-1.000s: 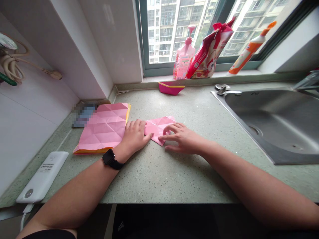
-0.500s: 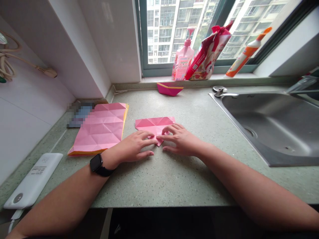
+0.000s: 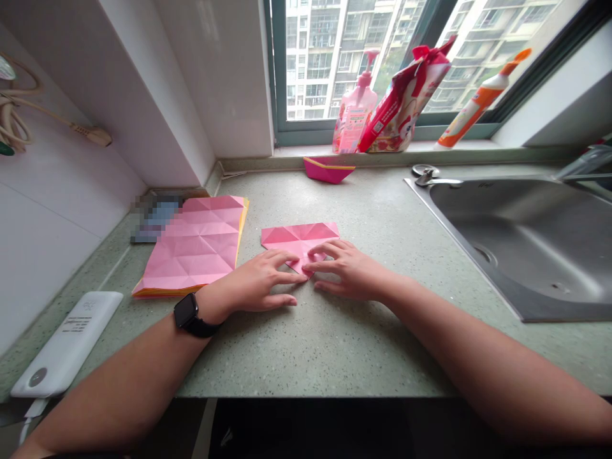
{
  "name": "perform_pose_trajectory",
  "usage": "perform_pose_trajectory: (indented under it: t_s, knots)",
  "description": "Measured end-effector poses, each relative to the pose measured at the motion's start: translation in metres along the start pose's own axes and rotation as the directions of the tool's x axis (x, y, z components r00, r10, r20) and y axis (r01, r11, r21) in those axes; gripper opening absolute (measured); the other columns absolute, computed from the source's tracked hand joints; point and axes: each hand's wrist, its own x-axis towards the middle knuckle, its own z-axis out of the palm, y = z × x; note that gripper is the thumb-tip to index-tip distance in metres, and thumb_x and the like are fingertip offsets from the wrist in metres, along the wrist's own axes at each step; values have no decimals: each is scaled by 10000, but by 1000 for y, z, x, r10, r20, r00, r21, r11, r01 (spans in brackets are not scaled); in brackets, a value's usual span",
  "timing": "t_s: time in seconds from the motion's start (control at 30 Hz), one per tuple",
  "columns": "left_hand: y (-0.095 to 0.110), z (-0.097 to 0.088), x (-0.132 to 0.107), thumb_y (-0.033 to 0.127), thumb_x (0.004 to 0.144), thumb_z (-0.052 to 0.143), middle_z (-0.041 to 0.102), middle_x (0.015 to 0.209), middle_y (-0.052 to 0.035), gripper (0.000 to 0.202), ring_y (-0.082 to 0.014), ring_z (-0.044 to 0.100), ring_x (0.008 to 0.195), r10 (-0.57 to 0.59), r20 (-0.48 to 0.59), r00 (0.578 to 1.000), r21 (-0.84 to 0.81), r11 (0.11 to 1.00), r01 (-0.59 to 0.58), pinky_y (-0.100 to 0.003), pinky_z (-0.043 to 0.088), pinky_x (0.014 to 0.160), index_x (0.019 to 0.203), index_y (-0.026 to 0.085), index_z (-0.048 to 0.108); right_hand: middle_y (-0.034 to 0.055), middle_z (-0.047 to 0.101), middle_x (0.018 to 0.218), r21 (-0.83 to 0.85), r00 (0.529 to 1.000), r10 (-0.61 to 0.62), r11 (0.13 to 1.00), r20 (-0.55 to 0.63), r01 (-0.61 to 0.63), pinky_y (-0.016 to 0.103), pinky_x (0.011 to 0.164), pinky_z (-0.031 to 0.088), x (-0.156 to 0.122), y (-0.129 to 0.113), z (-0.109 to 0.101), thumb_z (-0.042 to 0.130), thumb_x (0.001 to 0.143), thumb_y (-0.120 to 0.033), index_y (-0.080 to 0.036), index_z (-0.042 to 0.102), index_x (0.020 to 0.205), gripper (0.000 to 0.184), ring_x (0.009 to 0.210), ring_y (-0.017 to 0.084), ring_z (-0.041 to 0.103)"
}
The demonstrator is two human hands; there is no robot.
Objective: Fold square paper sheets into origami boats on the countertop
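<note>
A partly folded pink sheet of paper (image 3: 299, 234) lies flat on the counter between my hands, with a straight far edge and a point toward me. My left hand (image 3: 253, 279) rests at its left side, fingers stretched and apart, tips on the paper near the point. From the right, my right hand (image 3: 351, 271) touches the sheet with slightly bent, spread fingertips. Part of the folded sheet is hidden beneath the fingers. To the left lies a stack of creased pink and yellow paper (image 3: 201, 239). A magenta folded paper boat (image 3: 329, 172) sits by the window ledge.
On the right is a steel sink (image 3: 530, 255). A white power bank (image 3: 71, 341) with a cable lies at the left edge. Along the sill stand a pink pump bottle (image 3: 354, 118), a red bag (image 3: 401, 105) and an orange-white bottle (image 3: 473, 108).
My left fingertips have slid a little toward the paper's near point. The right hand keeps nearly the same place on the sheet. The camera view has shifted slightly.
</note>
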Motion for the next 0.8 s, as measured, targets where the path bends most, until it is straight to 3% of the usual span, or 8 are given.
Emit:
perform_pose_trajectory:
  t_s: [0.33,0.63,0.8]
  knots:
    - [3,1,0,460,1083,750,654,1555,-149,396,-360,601,1462,2,-10,1000,91,996,-1,-601,468,1289,1447,305,773,86,759,1325,0,999,51,999,2,-51,535,1131,554,2,-4,1,807,1032,-394,-353,838,1271,244,1259,303,673]
    - [-9,-8,-5,452,1111,709,637,1569,-114,321,-365,560,1495,-104,-18,994,244,964,105,-714,309,1355,1397,351,812,68,767,1316,11,998,58,998,-14,-58,521,1130,546,2,-4,2,825,1019,-374,-366,848,1244,226,1249,294,681]
    - [-11,-16,-8,430,1115,704,654,1543,-108,283,-386,550,1492,-184,-26,983,268,946,184,-707,361,1310,1357,359,834,70,771,1310,17,998,65,998,-11,-65,523,1115,549,2,-3,3,826,1017,-352,-369,859,1223,210,1240,301,690]
